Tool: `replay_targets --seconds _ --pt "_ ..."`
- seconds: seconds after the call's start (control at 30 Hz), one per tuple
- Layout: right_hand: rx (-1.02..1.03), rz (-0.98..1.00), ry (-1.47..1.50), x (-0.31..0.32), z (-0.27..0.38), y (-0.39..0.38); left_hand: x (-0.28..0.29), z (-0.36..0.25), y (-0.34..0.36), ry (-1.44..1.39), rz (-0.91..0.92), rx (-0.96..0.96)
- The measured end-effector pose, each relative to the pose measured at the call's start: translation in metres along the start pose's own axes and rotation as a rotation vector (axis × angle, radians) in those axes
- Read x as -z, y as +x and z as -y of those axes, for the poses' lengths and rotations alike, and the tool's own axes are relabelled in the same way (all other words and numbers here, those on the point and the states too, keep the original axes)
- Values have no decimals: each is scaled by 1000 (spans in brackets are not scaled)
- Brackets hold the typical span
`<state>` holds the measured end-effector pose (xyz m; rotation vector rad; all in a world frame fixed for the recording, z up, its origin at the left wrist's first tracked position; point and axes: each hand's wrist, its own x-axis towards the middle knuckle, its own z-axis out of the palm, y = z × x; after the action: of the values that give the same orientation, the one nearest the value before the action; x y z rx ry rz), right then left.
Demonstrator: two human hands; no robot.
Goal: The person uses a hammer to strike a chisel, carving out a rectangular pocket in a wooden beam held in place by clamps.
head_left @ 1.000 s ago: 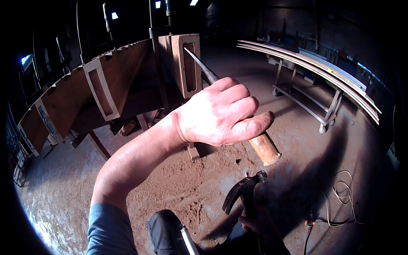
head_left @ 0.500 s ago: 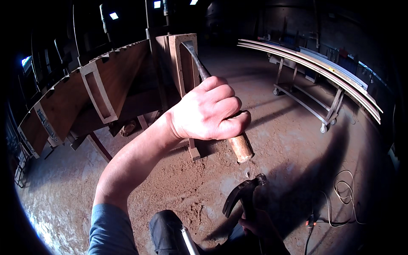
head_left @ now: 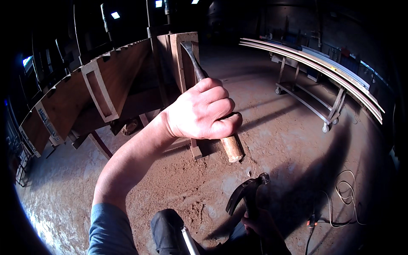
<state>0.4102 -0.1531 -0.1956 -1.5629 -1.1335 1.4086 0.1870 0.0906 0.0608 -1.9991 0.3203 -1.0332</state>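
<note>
My left hand (head_left: 204, 109) is closed round the wooden handle of a chisel (head_left: 232, 148). Its metal blade points up and away, the tip at the recess in the end of an upright wooden panel (head_left: 176, 59). Lower down, in shadow, my right hand (head_left: 257, 222) grips a claw hammer (head_left: 250, 196) by its handle. The hammer head is below the chisel's butt end and apart from it. Left of the chisel stands another panel with a recessed end frame (head_left: 98, 91).
More wooden panels (head_left: 63, 110) stand in a row on the left under upright clamps. A wheeled cart (head_left: 312, 97) at the right carries long boards (head_left: 314, 59). Sawdust (head_left: 178, 178) covers the floor. A pale cable (head_left: 346, 193) lies coiled at the lower right.
The chisel's handle end has swung slightly left with my left hand, while its tip stays at the recess. The hammer has shifted slightly to the right.
</note>
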Motion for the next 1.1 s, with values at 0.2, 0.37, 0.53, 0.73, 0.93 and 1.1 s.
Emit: replay_targets --seconds 0.2,0.37,0.53,0.73,0.93,1.1 --pt "8 19 0 -1 -3 1 0 0 -4 -20 13 -16" --pt "5 23 1 -2 4 -1 0 -1 -7 -28 41 -15" --pt "19 33 4 -3 2 1 0 0 -11 -32 46 -25" --pt "29 41 17 -3 0 2 -1 1 -13 -28 42 -38" --pt "38 46 44 -5 3 2 0 1 -12 -35 50 -36" --pt "39 45 70 -5 -1 3 1 1 -13 -34 58 -35"
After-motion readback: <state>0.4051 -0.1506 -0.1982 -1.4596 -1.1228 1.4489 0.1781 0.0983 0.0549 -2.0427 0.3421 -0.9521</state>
